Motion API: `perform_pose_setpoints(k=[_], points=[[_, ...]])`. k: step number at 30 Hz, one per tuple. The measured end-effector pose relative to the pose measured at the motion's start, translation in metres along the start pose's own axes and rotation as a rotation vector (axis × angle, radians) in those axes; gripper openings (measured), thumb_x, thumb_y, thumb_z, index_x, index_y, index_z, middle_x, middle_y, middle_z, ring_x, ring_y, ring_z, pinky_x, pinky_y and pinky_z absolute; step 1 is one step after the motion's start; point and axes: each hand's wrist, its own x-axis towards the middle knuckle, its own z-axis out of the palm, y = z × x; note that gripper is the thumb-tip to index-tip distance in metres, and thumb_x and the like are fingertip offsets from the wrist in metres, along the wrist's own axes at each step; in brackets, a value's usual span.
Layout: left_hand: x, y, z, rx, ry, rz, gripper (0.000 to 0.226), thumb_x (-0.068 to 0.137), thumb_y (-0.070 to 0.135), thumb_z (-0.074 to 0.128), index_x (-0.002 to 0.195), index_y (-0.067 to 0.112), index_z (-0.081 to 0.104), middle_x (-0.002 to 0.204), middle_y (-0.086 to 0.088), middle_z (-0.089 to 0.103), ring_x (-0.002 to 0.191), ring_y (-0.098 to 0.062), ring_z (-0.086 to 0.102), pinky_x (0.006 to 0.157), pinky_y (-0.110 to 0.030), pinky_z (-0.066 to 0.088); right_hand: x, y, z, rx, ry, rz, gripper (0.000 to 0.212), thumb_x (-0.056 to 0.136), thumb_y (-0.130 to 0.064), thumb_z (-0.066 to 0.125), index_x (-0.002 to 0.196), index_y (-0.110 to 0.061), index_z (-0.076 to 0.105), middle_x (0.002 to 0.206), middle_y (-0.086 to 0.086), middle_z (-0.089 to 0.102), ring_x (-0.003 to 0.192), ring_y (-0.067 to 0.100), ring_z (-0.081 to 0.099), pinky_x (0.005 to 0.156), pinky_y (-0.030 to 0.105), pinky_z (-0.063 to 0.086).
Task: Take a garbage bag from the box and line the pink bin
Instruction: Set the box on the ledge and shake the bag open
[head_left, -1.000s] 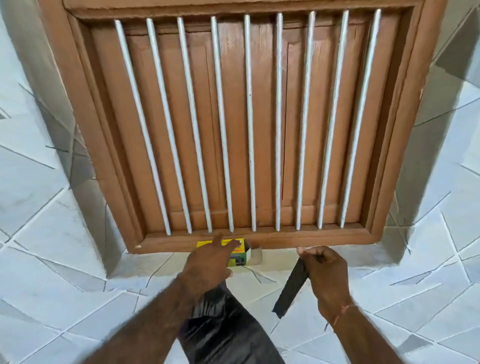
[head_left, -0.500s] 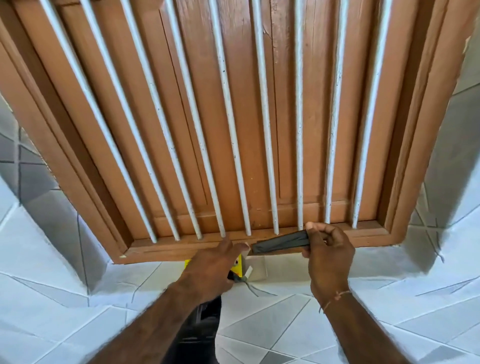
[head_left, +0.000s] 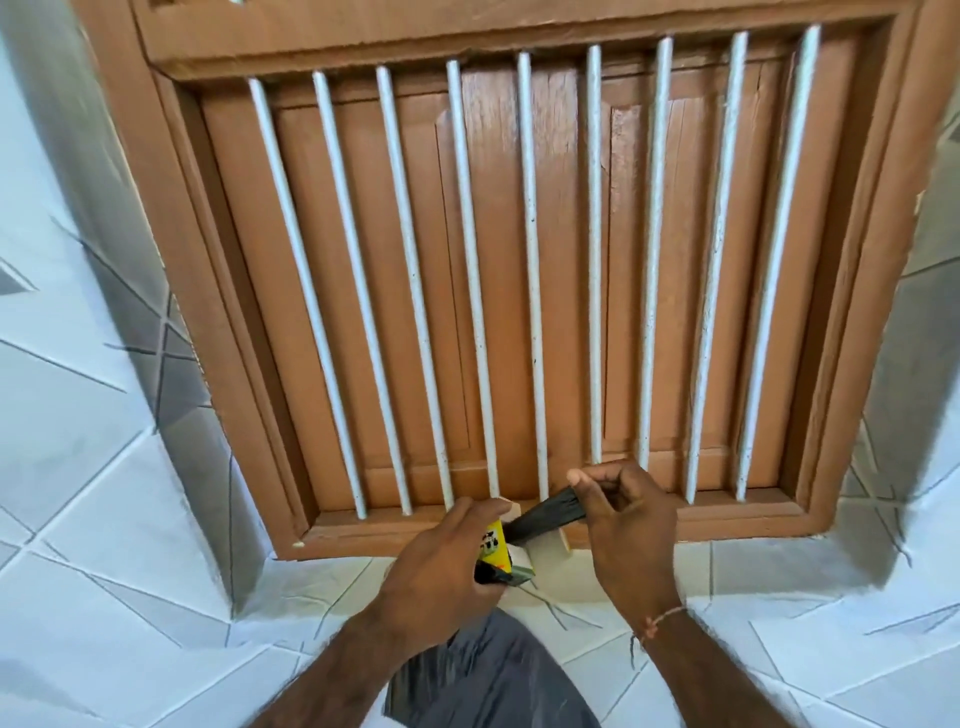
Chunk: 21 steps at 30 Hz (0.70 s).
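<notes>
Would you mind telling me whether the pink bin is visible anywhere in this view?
No, only the barred wooden window, the tiled wall, the yellow box and both hands show; no pink bin appears.

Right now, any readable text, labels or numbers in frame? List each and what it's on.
None legible.
Box: dark print on the yellow face, too blurred and mostly covered by the left hand to read.
Bag, in the right hand: plain black, no print visible.
Window, bars and tiles: no text.
</notes>
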Motion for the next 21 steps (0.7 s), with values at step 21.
perform_pose_setpoints(k=[21], points=[[-0.076,-0.025,-0.046,-0.287,0.110,0.077,0.082,0.074,0.038,0.075,0.135,0.054,0.023,0.127,0.029,0.038,0.117,-0.001,0.046,0.099,-0.025,0.045,-0.099,-0.055,0.043,-0.018,0.081,0.257,0.029,0.084,0.006,0.056,0.100,-0.018,0.061,0.094,0.008,0.071,0.078,0.021,0.067,0.063,0.036,0.061]])
